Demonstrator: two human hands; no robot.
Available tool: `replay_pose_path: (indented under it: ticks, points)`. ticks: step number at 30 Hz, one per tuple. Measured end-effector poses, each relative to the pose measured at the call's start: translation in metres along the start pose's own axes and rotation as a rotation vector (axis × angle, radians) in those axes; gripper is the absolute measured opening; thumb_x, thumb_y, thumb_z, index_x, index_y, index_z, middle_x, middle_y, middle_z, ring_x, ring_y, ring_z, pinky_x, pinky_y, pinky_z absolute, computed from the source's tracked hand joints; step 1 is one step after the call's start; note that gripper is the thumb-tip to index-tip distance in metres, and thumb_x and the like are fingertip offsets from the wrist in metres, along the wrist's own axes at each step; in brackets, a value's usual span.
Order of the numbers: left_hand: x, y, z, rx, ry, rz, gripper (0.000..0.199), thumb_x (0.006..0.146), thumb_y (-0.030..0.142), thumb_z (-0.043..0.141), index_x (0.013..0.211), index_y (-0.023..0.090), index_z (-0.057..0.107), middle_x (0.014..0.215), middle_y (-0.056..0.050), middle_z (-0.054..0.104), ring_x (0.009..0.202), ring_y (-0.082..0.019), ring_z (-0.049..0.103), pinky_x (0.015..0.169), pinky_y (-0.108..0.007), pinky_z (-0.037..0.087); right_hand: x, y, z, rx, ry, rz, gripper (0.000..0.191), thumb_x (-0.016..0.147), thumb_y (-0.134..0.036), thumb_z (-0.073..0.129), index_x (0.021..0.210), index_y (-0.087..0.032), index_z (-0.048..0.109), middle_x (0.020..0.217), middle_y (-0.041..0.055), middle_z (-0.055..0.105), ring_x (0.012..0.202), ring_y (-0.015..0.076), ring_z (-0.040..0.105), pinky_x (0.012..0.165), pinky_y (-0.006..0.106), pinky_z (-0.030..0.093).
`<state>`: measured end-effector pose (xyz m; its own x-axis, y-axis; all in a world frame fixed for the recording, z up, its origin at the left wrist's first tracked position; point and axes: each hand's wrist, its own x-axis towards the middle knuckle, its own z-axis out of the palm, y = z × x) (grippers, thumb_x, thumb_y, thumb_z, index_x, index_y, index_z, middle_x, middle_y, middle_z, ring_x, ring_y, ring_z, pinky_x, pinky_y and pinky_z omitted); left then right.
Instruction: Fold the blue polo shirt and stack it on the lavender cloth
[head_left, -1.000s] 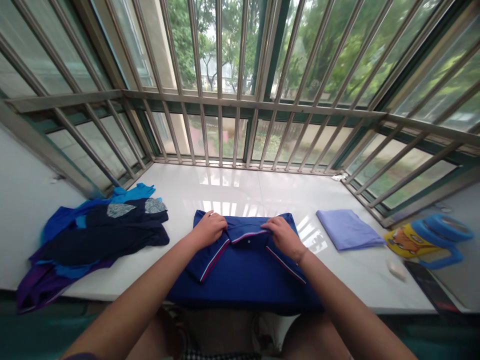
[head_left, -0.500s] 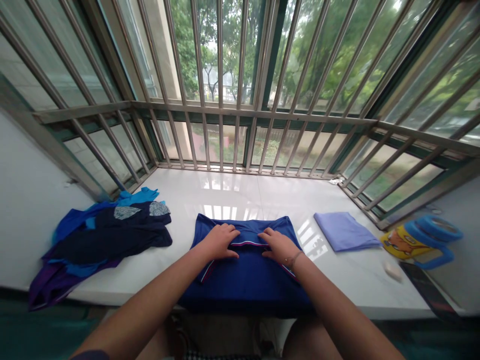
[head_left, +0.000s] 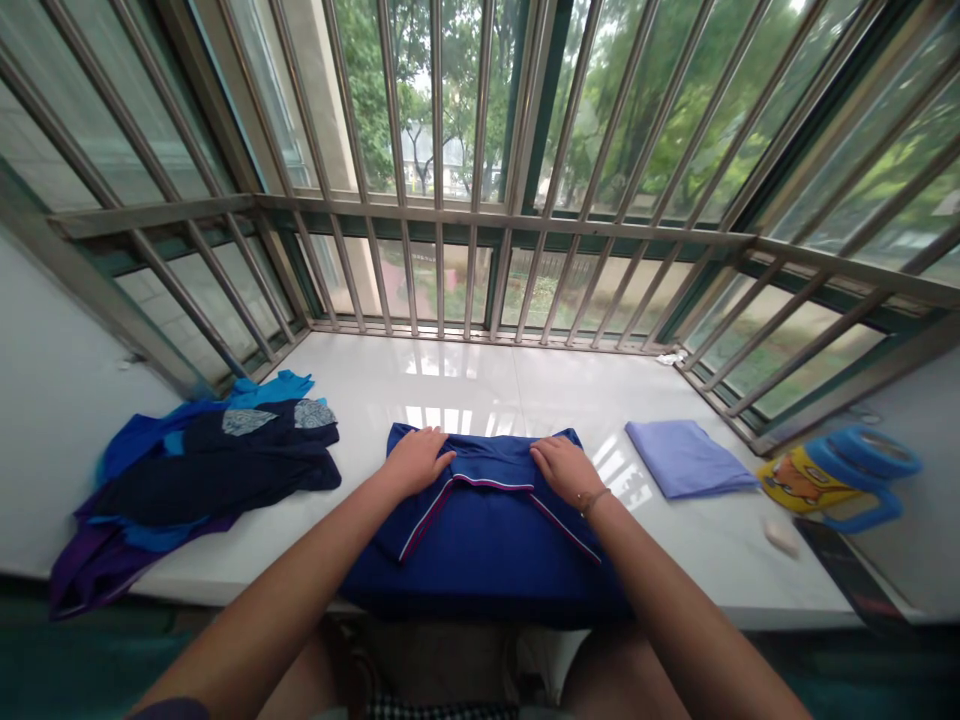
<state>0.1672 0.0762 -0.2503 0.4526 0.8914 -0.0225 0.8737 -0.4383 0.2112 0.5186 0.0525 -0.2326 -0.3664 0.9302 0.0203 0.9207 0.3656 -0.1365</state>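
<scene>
Along the left end of the white stone window ledge [head_left: 450,385], a loose heap of garments [head_left: 210,470] is piled in blue, navy and purple, with grey patterned patches visible on the navy layer. Its purple folds are draped over the front edge near the left corner.

At the middle of the front edge, a navy polo shirt [head_left: 487,560] is laid flat, with its collar turned toward the steel window bars [head_left: 437,100]. White and red trim is seen along the collar, and the near part of the shirt is hung over the front edge. The top of the shirt is pressed by the left hand [head_left: 416,462], with its fingers [head_left: 439,457] extended and slightly spread, and nothing is gripped. The right hand [head_left: 566,470] is placed in the same way on the opposite side of the collar, its fingers [head_left: 544,455] lying flat and open on the fabric.

Farther right, a folded lavender cloth [head_left: 686,460] is set apart from the shirt. Near the right corner, a yellow printed item [head_left: 799,482] is overlapped by a blue looped object [head_left: 862,470], whose kind cannot be told. A small white object [head_left: 781,537] is lying just beside them, close to the front edge.
</scene>
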Motion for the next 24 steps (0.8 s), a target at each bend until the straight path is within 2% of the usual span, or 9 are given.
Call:
replay_pose_path:
  ticks: [3,5,7,10,13,16,20,22,24]
  points:
    - [0.002,-0.031,0.012,0.033,-0.064,-0.091,0.064,0.111,0.051,0.038,0.163,0.016,0.049,0.173,-0.02,0.04,0.161,-0.038,0.037,0.127,-0.058,0.035,0.014,0.029,0.011,-0.096,-0.03,0.088,0.061,0.112,-0.047,0.035,0.165,-0.018,0.048,0.173,0.0131,0.043,0.16,0.0325,0.037,0.13,0.052,0.03]
    - [-0.001,-0.05,0.023,0.043,-0.041,-0.09,0.066,0.11,0.05,0.039,0.168,0.019,0.042,0.177,-0.016,0.032,0.165,-0.035,0.03,0.131,-0.057,0.029,0.015,0.046,0.025,-0.111,-0.1,0.149,0.068,0.111,-0.05,0.034,0.172,-0.02,0.035,0.179,0.0115,0.027,0.166,0.0334,0.024,0.132,0.059,0.024]
    - [-0.007,-0.064,0.033,0.042,0.021,-0.086,0.067,0.11,0.05,0.039,0.17,0.021,0.037,0.179,-0.014,0.028,0.166,-0.032,0.026,0.134,-0.055,0.022,0.013,0.06,0.038,-0.077,-0.13,0.188,0.07,0.112,-0.053,0.031,0.174,-0.022,0.03,0.18,0.0118,0.024,0.168,0.0327,0.02,0.132,0.063,0.022]
    - [-0.012,-0.07,0.04,0.008,0.064,-0.116,0.066,0.111,0.048,0.035,0.171,0.02,0.036,0.178,-0.015,0.029,0.167,-0.031,0.025,0.135,-0.058,0.019,0.008,0.071,0.049,-0.014,-0.105,0.196,0.069,0.113,-0.053,0.027,0.174,-0.021,0.028,0.181,0.0126,0.023,0.168,0.0328,0.017,0.131,0.066,0.021]
    - [-0.008,-0.071,0.032,-0.047,0.046,-0.143,0.063,0.11,0.038,0.034,0.168,0.015,0.04,0.177,-0.017,0.032,0.166,-0.032,0.028,0.134,-0.059,0.022,0.009,0.077,0.045,0.02,-0.076,0.199,0.062,0.113,-0.043,0.028,0.171,-0.022,0.034,0.179,0.0124,0.03,0.166,0.0326,0.024,0.131,0.066,0.021]
    - [0.001,-0.081,0.013,-0.09,0.012,-0.159,0.058,0.1,0.023,0.045,0.156,0.014,0.057,0.168,-0.017,0.049,0.159,-0.029,0.042,0.131,-0.047,0.033,0.014,0.089,0.032,0.039,-0.057,0.194,0.056,0.108,-0.025,0.038,0.162,-0.022,0.051,0.168,0.0137,0.05,0.156,0.0297,0.044,0.129,0.056,0.031]
    - [0.015,-0.104,-0.019,-0.095,-0.04,-0.206,0.044,0.084,0.024,0.066,0.126,0.019,0.077,0.135,-0.016,0.073,0.132,-0.032,0.066,0.116,-0.039,0.048,0.021,0.114,0.013,0.051,-0.081,0.229,0.058,0.094,-0.011,0.053,0.151,-0.015,0.063,0.151,0.0197,0.063,0.136,0.0283,0.061,0.118,0.041,0.044]
    - [0.024,-0.113,-0.032,-0.113,-0.092,-0.258,0.035,0.077,0.028,0.073,0.111,0.02,0.08,0.115,-0.013,0.079,0.114,-0.032,0.073,0.103,-0.037,0.055,0.025,0.123,0.006,0.07,-0.108,0.256,0.054,0.093,-0.014,0.058,0.147,-0.012,0.066,0.142,0.0202,0.068,0.127,0.0269,0.067,0.113,0.037,0.047]
    - [0.032,-0.118,-0.041,-0.145,-0.156,-0.313,0.023,0.073,0.03,0.077,0.094,0.021,0.08,0.097,-0.009,0.079,0.098,-0.029,0.075,0.091,-0.034,0.057,0.03,0.129,0.001,0.102,-0.151,0.272,0.045,0.094,-0.019,0.065,0.138,-0.014,0.072,0.128,0.0154,0.075,0.116,0.024,0.071,0.105,0.033,0.05]
